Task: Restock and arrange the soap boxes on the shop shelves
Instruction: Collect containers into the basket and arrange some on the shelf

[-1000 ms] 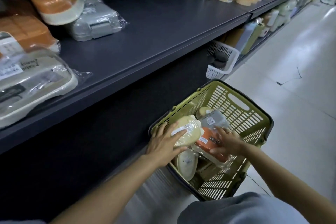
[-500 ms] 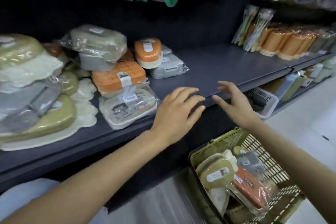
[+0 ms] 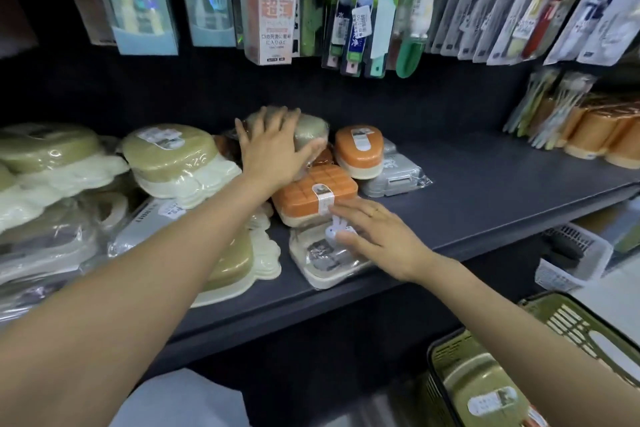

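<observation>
Wrapped soap boxes crowd the left half of the dark shelf (image 3: 491,184). My left hand (image 3: 273,149) lies with spread fingers on an olive-grey wrapped soap box (image 3: 310,128) at the top of a stack. My right hand (image 3: 374,236) reaches with straight fingers over a cream soap box (image 3: 322,260) at the shelf's front edge, fingertips near the orange gridded soap box (image 3: 311,194) above it. An orange oval soap box (image 3: 358,149) sits on a grey soap box (image 3: 394,177) further right. An olive soap box (image 3: 485,395) lies in the green basket (image 3: 568,319) at the lower right.
Olive and cream soap dishes (image 3: 166,156) are piled at the left. Packaged toothbrushes and razors (image 3: 346,3) hang above the shelf. Orange cups (image 3: 595,132) stand at the shelf's right end. A white mesh basket (image 3: 571,260) sits on the lower shelf.
Both hands have left the basket and risen to the shelf. The left hand moved back onto the top olive-grey box; the right hand moved left to the cream box at the front.
</observation>
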